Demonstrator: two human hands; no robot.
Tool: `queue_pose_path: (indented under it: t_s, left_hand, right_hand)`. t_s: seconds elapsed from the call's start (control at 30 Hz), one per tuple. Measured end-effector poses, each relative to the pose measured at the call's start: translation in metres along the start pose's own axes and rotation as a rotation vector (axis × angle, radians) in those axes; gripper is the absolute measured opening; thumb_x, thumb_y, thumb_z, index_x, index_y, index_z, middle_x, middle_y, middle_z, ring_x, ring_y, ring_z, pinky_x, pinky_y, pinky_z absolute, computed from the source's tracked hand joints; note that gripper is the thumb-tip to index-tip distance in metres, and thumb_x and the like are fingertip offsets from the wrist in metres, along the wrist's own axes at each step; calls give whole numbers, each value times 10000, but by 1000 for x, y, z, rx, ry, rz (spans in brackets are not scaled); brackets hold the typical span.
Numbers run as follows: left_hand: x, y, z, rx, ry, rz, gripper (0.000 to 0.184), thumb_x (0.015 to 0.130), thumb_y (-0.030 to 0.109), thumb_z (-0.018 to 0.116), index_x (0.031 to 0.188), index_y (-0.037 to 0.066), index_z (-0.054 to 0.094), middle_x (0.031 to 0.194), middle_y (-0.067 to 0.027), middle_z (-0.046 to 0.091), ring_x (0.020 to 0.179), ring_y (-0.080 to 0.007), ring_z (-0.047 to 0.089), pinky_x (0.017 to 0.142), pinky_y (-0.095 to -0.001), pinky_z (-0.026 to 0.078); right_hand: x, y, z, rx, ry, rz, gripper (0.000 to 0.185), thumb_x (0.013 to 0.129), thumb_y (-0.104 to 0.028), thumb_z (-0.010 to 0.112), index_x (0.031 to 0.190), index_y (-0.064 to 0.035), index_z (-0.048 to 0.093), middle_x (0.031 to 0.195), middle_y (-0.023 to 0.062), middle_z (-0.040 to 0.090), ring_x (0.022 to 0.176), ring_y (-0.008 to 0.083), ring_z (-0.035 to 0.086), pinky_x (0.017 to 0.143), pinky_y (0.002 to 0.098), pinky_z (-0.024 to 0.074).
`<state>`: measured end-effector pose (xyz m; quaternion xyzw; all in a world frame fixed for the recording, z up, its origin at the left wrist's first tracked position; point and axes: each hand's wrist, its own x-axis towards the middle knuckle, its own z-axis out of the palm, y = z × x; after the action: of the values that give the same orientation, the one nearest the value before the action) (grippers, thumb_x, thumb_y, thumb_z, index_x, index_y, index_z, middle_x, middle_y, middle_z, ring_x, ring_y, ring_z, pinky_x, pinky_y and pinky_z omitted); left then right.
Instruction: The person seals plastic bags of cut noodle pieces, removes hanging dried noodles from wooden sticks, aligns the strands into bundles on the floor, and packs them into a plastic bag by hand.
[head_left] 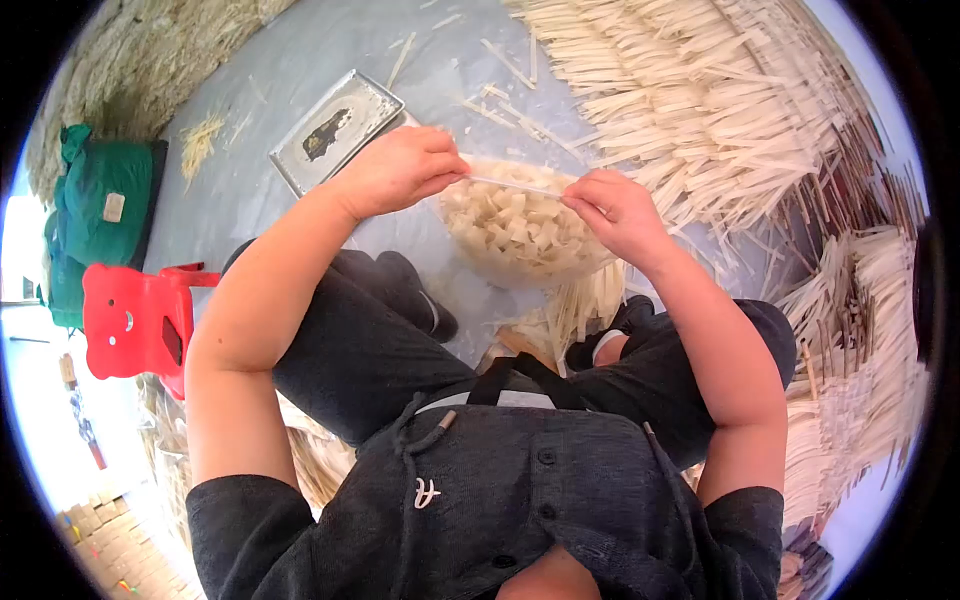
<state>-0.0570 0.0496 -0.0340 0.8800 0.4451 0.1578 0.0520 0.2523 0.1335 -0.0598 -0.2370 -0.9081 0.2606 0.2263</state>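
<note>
Above a heap of pale cream pieces (525, 235), my left hand (402, 168) pinches a thin white strip (515, 184), which runs narrow and straight across to the closed fingertips of my right hand (622, 212). Far left are a green bag (108, 215) and a red chair (125, 325), then a metal tray (365, 105) on the smooth grey floor (232, 180), and rightward, thick layers of pale strips (680, 100).
</note>
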Motion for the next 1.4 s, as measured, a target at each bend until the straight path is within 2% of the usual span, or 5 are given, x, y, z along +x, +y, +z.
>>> queue_pose_path:
  t_s: [0.97, 1.1, 1.2, 1.37, 1.4]
  left_hand:
    - [-34, -15, -41, 152, -309, -301, 96, 823, 147, 674, 863, 60, 674, 839, -104, 624, 880, -290, 589, 756, -389, 478]
    - [-45, -20, -45, -314, -206, -401, 130, 848, 179, 702, 896, 60, 679, 833, -54, 629, 835, -206, 588, 740, -334, 459]
    - [-44, -19, -43, -669, -265, -711, 162, 910, 212, 675, 940, 54, 664, 833, 43, 584, 801, -54, 521, 688, -253, 443]
    - [-16, -14, -38, -683, 41, -814, 261, 906, 272, 667, 1051, 58, 634, 880, 8, 627, 854, -125, 582, 795, -283, 466]
    - [1, 3, -32, -458, 105, -510, 256, 905, 278, 657, 1038, 60, 638, 905, -19, 640, 862, -174, 605, 798, -304, 477]
  right_hand:
    - [2, 6, -2, -16, -28, -45, 156, 852, -217, 623, 854, -75, 687, 820, 79, 637, 823, 289, 612, 711, 386, 497]
    - [-2, 16, -4, 93, -61, 36, 180, 855, -242, 629, 849, -81, 709, 811, 78, 641, 806, 290, 620, 690, 378, 497]
    - [-4, 18, -8, 155, -70, 82, 188, 856, -250, 631, 842, -83, 716, 805, 78, 643, 792, 293, 624, 679, 383, 496]
    - [-2, 14, -2, 101, -96, 101, 189, 856, -253, 631, 854, -83, 714, 812, 80, 643, 794, 299, 623, 681, 397, 492]
    - [-2, 12, 0, 119, -74, 81, 189, 856, -255, 630, 865, -85, 712, 816, 84, 640, 795, 302, 621, 684, 403, 490]
